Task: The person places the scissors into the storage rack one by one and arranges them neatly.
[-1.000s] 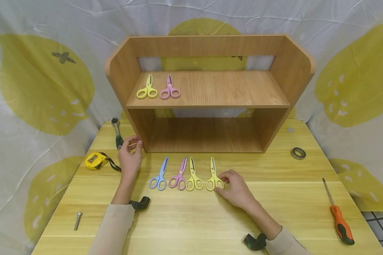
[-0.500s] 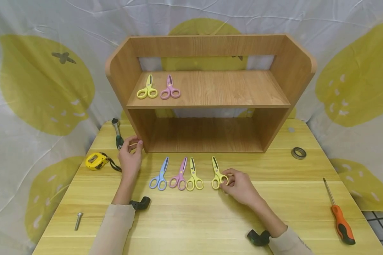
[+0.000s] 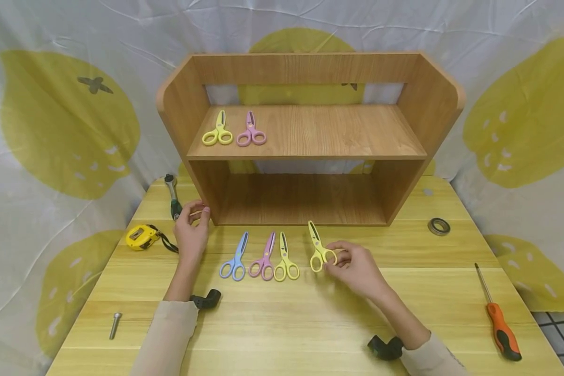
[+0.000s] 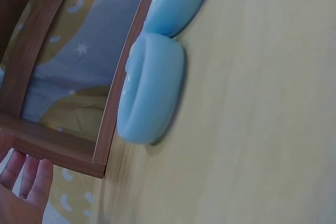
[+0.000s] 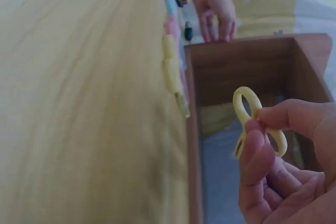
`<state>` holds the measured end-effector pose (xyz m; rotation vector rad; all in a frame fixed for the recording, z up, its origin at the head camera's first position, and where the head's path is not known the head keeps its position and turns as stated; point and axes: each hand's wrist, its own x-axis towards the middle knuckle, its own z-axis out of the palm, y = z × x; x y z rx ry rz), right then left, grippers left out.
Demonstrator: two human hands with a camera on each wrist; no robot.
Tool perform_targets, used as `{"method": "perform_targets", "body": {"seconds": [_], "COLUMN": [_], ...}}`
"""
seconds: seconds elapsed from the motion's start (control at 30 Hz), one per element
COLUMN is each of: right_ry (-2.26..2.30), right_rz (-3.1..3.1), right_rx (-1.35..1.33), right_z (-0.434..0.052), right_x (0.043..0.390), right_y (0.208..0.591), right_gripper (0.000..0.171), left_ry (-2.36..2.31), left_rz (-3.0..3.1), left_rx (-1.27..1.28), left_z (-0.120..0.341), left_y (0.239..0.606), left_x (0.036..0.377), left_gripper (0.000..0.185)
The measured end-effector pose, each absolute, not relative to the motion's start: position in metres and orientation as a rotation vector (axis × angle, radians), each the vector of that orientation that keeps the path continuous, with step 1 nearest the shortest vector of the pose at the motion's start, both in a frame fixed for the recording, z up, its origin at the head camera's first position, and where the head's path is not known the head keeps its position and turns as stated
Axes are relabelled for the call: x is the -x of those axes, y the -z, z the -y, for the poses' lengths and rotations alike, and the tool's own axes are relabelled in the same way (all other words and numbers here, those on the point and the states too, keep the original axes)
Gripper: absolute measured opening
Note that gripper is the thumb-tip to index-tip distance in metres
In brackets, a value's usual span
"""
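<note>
My right hand [image 3: 357, 269] pinches yellow scissors [image 3: 315, 240] by one handle loop, blades pointing toward the shelf. In the right wrist view their yellow loops [image 5: 247, 102] show between thumb and fingers. To their left on the table lie another pair of yellow scissors [image 3: 283, 256], pink scissors [image 3: 266, 256] and blue scissors [image 3: 238, 256]. My left hand [image 3: 192, 227] rests its fingers by the lower left side of the wooden shelf [image 3: 310, 156]. On the upper shelf board lie yellow scissors [image 3: 220, 128] and pink scissors [image 3: 250, 128], side by side at the left.
On the left are a ratchet wrench [image 3: 173, 196], a yellow tape measure [image 3: 142, 237] and a bolt [image 3: 115, 326]. To the right lie a bearing ring [image 3: 439, 226] and an orange screwdriver [image 3: 504, 331]. A lemon-print curtain [image 3: 521, 104] hangs behind the table.
My right hand has taken hold of the rightmost yellow scissors, shifted them slightly right, then raised them a little toward the shelf. My left hand has stayed in place.
</note>
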<state>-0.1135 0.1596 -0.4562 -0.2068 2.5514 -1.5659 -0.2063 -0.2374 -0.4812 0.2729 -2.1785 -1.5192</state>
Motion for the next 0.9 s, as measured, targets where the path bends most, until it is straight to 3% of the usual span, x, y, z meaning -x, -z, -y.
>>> {"method": "perform_targets", "body": {"seconds": [0.5,0.9], "right_ry": [1.787,1.869], "right_rz": [-2.545,-2.677], "right_rx": [0.514,0.453], "right_z": [-0.157,-0.14], "right_x": [0.108,0.156], "right_y": [0.355,0.302], "right_gripper": [0.037,0.039], "left_ry": [1.533,1.539], "left_rz": [2.148,2.156], "left_rx": [-0.261,-0.283], "left_z": [0.236,0.235], "left_y": [0.479,0.478], "left_x": [0.208,0.206], "left_gripper": [0.022,0.022]}}
